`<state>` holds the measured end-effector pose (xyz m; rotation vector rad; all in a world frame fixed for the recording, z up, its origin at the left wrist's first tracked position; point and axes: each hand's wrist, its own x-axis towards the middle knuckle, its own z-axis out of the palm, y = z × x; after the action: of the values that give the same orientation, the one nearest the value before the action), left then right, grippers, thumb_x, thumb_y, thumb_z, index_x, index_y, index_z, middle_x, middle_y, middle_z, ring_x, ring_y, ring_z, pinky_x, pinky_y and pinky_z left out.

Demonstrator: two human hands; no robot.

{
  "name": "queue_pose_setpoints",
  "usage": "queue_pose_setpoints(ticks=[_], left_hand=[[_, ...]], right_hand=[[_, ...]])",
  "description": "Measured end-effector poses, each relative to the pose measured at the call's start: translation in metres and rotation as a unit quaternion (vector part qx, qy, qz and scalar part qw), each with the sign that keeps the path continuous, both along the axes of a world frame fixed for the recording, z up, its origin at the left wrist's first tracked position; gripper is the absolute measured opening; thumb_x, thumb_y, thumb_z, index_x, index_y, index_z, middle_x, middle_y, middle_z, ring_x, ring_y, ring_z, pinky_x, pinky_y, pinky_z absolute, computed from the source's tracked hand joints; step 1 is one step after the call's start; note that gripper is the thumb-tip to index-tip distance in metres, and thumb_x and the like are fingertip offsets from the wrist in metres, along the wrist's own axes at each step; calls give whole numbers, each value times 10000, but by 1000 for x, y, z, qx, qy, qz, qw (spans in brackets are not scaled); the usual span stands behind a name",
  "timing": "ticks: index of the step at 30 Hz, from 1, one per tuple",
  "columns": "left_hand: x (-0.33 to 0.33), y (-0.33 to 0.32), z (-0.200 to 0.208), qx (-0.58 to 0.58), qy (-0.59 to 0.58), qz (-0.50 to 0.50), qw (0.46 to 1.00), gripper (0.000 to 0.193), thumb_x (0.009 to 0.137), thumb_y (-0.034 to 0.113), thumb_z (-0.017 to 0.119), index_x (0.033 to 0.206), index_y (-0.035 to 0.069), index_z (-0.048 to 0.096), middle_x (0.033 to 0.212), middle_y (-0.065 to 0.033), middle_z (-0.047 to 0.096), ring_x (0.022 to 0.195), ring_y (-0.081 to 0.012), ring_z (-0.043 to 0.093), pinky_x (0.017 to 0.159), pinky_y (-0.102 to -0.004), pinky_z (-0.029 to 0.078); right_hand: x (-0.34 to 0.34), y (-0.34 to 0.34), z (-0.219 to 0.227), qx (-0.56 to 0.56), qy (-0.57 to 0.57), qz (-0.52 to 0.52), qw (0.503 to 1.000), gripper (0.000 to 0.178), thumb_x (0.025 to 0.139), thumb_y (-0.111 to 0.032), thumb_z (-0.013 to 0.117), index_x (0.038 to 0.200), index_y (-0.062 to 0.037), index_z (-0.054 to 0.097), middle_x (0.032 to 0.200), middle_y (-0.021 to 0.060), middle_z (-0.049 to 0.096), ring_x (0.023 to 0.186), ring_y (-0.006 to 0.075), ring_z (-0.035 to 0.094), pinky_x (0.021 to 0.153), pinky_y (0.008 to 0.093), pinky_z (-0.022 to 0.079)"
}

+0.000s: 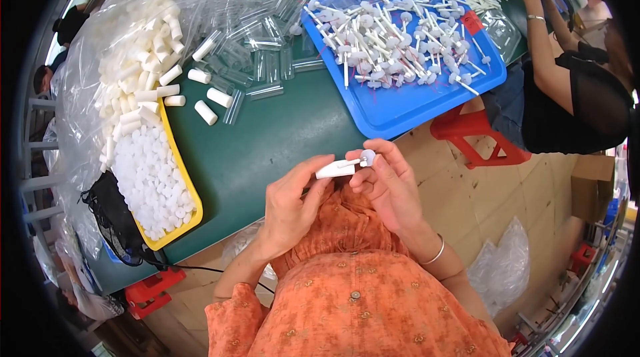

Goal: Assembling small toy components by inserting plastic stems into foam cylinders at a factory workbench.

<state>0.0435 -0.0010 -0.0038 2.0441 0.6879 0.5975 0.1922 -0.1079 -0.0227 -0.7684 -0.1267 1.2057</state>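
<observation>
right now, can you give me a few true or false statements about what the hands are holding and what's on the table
1. Both hands hold one small white piece between them. True: the left hand and right hand grip the white cylinder piece above the table edge.
2. The blue tray is empty. False: the blue tray is heaped with white stick parts.
3. The yellow tray holds white round plugs. True: the yellow tray on the left is full of the white round plugs.
4. The tabletop is red. False: the table is dark green.
5. Clear tubes lie at the far side. True: clear tubes are piled there.
</observation>
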Motion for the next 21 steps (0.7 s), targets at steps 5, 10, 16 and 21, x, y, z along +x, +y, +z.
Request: queue_pose_setpoints(ticks=[5, 10, 16, 21], left_hand=[[-2, -1, 4, 29, 33, 19, 999, 226, 844, -62, 640, 1057, 11, 624, 938, -118, 694, 772, -223, 692, 659, -296, 541], [-3, 1, 7, 42, 61, 2, 997, 214, 843, -86, 633, 1038, 2, 632, 902, -105, 703, 769, -188, 706, 677, -276, 556], [3, -3, 3, 47, -15, 8, 999, 253, 833, -80, 603, 1065, 20, 603, 863, -113, 674, 695, -227, 671, 610, -300, 517], [8, -24, 9, -168, -73, 37, 982, 261, 894, -80, 519, 1146, -12, 533, 963, -104, 627, 824, -159, 642, 713, -279, 515]], right_hand=[[9, -3, -11, 23, -4, -6, 1000, 219, 1020, -189, 485, 1132, -16, 561, 1185, 183, 610, 793, 141, 641, 677, 252, 559], [4, -2, -7, 6, -41, 33, 999, 174, 1010, -170, 508, 1060, -10, 555, 1175, 191, 615, 811, 155, 652, 647, 259, 568], [-2, 5, -8, 20, -142, 23, 989, 106, 969, -74, 561, 1037, -3, 522, 1165, 227, 610, 875, 199, 679, 725, 293, 595], [-18, 3, -6, 15, -296, -53, 954, 159, 902, 101, 556, 1030, 23, 506, 1102, 209, 623, 937, 207, 656, 823, 311, 574]])
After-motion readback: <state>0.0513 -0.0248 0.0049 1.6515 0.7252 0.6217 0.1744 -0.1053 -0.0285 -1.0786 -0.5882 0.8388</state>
